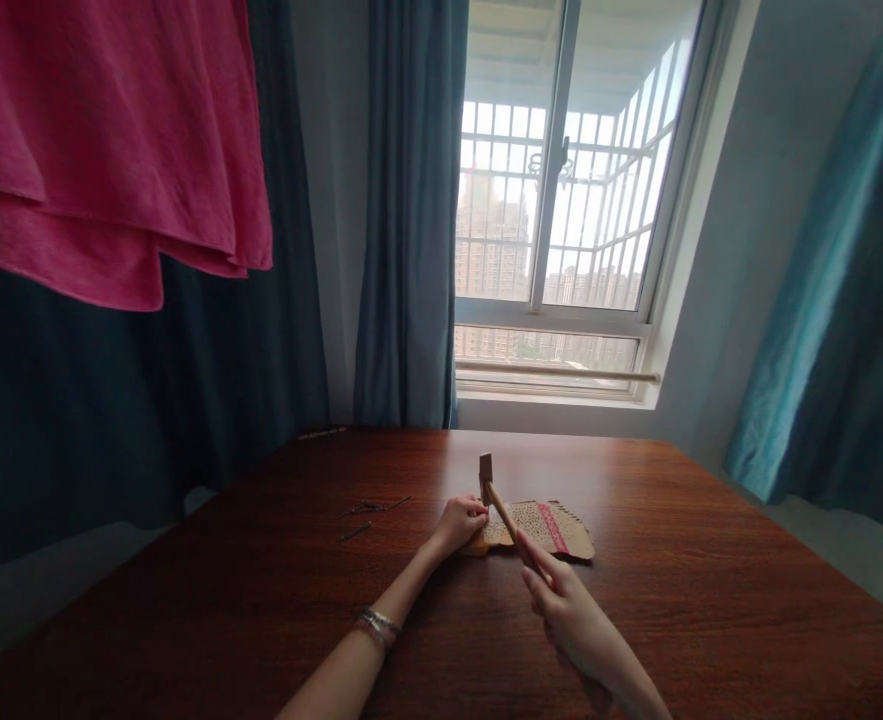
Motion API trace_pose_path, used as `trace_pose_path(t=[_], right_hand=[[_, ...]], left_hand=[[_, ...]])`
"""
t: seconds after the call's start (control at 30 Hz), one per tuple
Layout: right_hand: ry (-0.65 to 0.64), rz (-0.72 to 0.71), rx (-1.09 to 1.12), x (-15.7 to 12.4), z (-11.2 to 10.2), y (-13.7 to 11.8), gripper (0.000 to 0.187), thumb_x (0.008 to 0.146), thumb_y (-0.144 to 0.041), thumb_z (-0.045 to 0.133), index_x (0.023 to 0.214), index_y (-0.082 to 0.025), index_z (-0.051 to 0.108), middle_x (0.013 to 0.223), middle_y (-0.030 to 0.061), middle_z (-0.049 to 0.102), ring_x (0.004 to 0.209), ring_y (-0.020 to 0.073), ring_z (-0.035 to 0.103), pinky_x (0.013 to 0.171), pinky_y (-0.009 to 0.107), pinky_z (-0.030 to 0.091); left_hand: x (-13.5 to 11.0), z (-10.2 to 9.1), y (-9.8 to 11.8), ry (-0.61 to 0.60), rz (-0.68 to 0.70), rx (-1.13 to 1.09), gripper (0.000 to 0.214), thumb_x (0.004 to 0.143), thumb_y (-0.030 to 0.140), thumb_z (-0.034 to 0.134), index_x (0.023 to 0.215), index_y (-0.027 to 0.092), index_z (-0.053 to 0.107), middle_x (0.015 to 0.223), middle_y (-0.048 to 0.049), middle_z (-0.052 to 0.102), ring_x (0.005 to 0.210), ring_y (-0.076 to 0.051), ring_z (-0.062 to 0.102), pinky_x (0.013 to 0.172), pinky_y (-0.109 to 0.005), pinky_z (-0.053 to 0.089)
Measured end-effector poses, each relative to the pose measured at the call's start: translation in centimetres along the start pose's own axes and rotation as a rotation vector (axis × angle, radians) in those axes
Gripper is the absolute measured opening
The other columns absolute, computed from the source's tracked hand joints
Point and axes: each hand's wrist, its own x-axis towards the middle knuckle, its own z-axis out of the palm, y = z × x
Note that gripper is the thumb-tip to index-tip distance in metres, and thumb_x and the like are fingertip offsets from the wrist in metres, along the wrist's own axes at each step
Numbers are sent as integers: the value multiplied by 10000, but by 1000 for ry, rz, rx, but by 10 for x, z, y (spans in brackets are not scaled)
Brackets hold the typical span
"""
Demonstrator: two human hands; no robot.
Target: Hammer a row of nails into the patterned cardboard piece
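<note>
My right hand point(561, 595) is wrapped around the wooden handle of a hammer point(502, 515). The hammer's head stands above the cardboard, close to my left fingertips. My left hand point(460, 525) is closed in a pinch at the left end of a flat piece of brown cardboard point(527, 522). What those fingers pinch is too small to make out. The cardboard lies on the table, covered in small dark dots, with a red printed band point(553, 527) and a ragged right edge. An orange-brown strip shows under its left end.
Several thin dark nail-like pieces point(366, 507) lie on the brown wooden table point(276, 600), left of my left hand. Beyond the table's back edge are a barred window point(553, 200) and blue curtains point(411, 220). A pink towel point(111, 150) hangs at upper left.
</note>
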Motion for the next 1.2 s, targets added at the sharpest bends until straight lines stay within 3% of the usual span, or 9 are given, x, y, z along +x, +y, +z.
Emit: trace_pose_path(t=[0.2, 0.3, 0.4, 0.5, 0.9, 1.2], right_hand=[[38, -79, 7, -3, 0, -3, 564, 761, -455, 561, 1270, -211, 544, 828, 52, 625, 624, 121, 512, 571, 224, 467], [29, 2, 53, -2, -1, 1, 648, 771, -478, 551, 1340, -182, 455, 674, 12, 577, 489, 77, 415, 448, 177, 392], [28, 71, 91, -3, -1, 4, 735, 767, -501, 558, 1388, -159, 368, 499, -61, 437, 397, 55, 308, 357, 151, 284], [34, 117, 102, -5, -1, 3, 765, 781, -492, 544, 1419, -152, 293, 467, -90, 370, 349, 41, 250, 314, 141, 217], [40, 171, 128, -9, -4, 1, 735, 816, -436, 515, 1439, -166, 232, 502, -89, 370, 343, 32, 253, 300, 127, 195], [8, 112, 104, -6, -5, 11, 751, 801, -492, 505, 1428, -159, 260, 507, -103, 331, 341, 30, 251, 322, 135, 190]], left_hand=[[0, -1, 1, -14, 31, 9, 190, 741, 203, 550, 669, 150, 718, 693, -12, 588, 638, -106, 523, 613, -195, 369], [0, -2, 1, -13, 10, -1, 189, 743, 219, 557, 700, 154, 728, 706, -18, 602, 650, -115, 534, 611, -198, 375], [0, -4, 0, -16, -13, -37, 189, 740, 242, 571, 741, 155, 740, 727, -27, 627, 665, -124, 552, 620, -203, 388], [0, -6, 0, -31, -27, -72, 191, 734, 251, 585, 784, 156, 743, 751, -33, 650, 683, -130, 564, 646, -210, 407], [0, -5, 2, 3, -53, -51, 247, 755, 323, 580, 805, 142, 740, 773, -55, 685, 703, -150, 569, 650, -226, 408], [1, 1, -1, 6, -44, -57, 256, 749, 322, 571, 803, 143, 746, 736, -37, 657, 656, -139, 555, 612, -216, 387]])
